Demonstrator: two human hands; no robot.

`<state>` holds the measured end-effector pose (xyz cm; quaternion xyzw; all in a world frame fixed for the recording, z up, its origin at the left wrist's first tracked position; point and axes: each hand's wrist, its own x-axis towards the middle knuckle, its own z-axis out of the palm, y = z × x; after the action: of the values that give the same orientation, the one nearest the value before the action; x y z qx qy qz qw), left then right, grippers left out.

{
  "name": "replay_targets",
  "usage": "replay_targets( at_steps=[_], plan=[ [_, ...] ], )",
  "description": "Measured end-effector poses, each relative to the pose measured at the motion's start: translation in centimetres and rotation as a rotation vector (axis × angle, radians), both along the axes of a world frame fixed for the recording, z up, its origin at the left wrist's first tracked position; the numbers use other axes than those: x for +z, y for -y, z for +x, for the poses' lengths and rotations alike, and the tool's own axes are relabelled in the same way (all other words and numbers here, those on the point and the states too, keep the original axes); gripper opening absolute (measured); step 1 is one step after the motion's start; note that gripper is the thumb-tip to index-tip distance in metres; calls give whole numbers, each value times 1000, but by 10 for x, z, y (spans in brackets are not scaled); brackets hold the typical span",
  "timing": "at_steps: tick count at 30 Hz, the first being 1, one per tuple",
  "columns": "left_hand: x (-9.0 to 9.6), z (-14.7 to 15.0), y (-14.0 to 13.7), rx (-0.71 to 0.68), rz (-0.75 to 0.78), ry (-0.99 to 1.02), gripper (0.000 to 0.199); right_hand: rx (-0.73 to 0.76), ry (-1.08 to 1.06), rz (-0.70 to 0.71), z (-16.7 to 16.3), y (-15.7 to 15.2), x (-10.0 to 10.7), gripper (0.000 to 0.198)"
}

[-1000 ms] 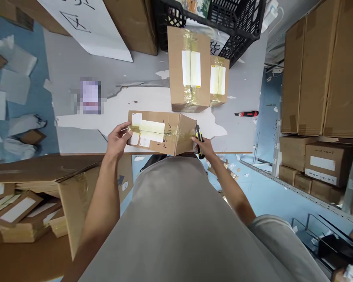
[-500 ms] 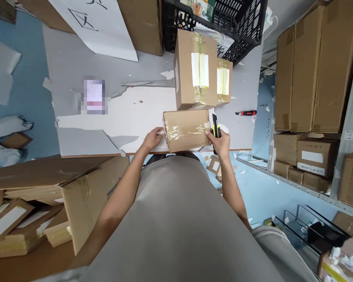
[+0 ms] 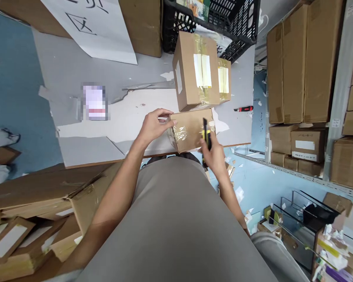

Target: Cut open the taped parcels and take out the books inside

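Note:
A small taped cardboard box point(image 3: 191, 125) lies at the front edge of the table. My left hand point(image 3: 155, 127) grips its left end, the thumb on the top face and the fingers around the far left corner. In my right hand point(image 3: 214, 153) is a black and yellow utility knife point(image 3: 206, 135), held over the right part of the box with its blade end pointing away from me. Whether the blade touches the cardboard I cannot tell. Shiny clear tape shows on the box's top near my left thumb.
Behind the box stand a larger taped carton point(image 3: 188, 70) and a smaller carton point(image 3: 224, 80), backed by a black plastic crate point(image 3: 238, 39). A red and black knife point(image 3: 244, 109) lies at the right. A big open carton point(image 3: 85, 203) holding boxes is at my left; shelved cartons point(image 3: 292, 74) stand right.
My left hand has moved up and right onto the box's end. My right hand has come off the box's right end, moving left and slightly down with the knife. The box has turned slightly.

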<state>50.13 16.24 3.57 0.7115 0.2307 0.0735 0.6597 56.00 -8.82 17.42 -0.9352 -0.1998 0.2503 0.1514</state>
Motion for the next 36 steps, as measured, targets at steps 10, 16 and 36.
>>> replay_targets(
  at_steps=[10, 16, 36],
  plan=[
    [-5, 0, -3, -26, -6, -16, 44, 247, -85, -254, -51, -61, -5, 67],
    [-11, -3, 0, -34, -23, -18, 40, 215, -46, -432, -61, -79, 6, 60],
    [-3, -15, 18, 92, 50, -49, 49, 117, -51, -273, -45, -14, 39, 50]
  ],
)
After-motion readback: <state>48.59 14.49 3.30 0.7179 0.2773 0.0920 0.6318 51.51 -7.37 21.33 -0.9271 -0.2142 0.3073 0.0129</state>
